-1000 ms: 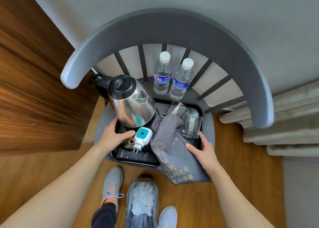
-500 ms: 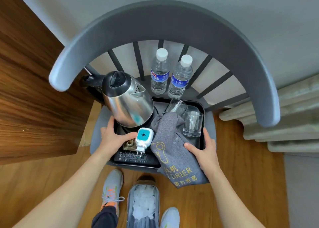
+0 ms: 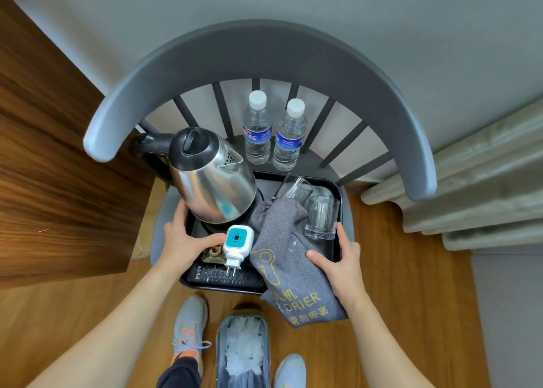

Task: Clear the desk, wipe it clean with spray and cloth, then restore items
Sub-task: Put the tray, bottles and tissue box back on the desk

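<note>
Head view: left hand (image 3: 188,241) and right hand (image 3: 338,258) gripping tray (image 3: 336,191) sides.

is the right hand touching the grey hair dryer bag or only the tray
Touching. In the head view the right hand grips the black tray's right edge, and its thumb lies directly on the grey hair dryer bag, no gap visible.
</note>
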